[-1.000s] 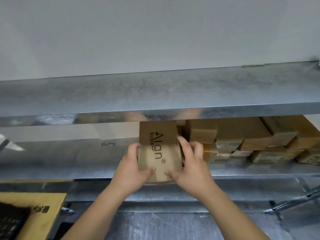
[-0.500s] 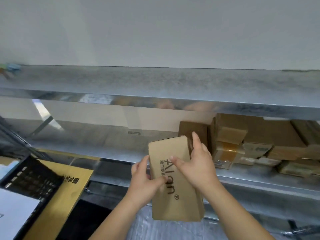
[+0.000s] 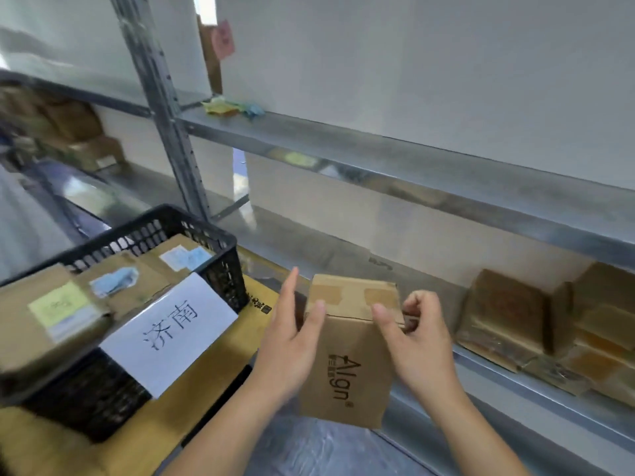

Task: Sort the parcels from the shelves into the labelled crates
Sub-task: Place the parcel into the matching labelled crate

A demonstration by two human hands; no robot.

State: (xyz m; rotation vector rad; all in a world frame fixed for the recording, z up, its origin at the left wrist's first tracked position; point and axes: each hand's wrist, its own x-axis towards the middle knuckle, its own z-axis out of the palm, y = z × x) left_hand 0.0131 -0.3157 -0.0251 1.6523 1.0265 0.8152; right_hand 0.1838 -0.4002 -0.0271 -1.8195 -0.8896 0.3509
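Holding a box (image 3: pixel 347 352) between both hands, the person stands at the shelf (image 3: pixel 481 379), low and centre in the frame. The left hand (image 3: pixel 292 338) lies along the box's left side, fingers nearly straight and spread, thumb over the front face near the top edge. The right hand (image 3: pixel 415 338) takes the upper right corner, thumb across the front, the other fingers curled behind the edge.

The box is plain brown cardboard, taped shut on its top flap, printed "Align" on the front. It looks stiff and light, to judge by how easily it is held up clear of any surface; the board is matte, so it should not slip. Its flat sides are the safe places to hold; the taped flap is the weak part and best left alone.

Its long axis runs up and down the frame, tilted slightly so the taped end leans away and a little left. The print reads bottom to top along that axis.

At left a black crate (image 3: pixel 165 235) with a white label (image 3: pixel 168 331) already holds several parcels (image 3: pixel 113 280). More boxes (image 3: pixel 515 314) remain on the shelf at right.
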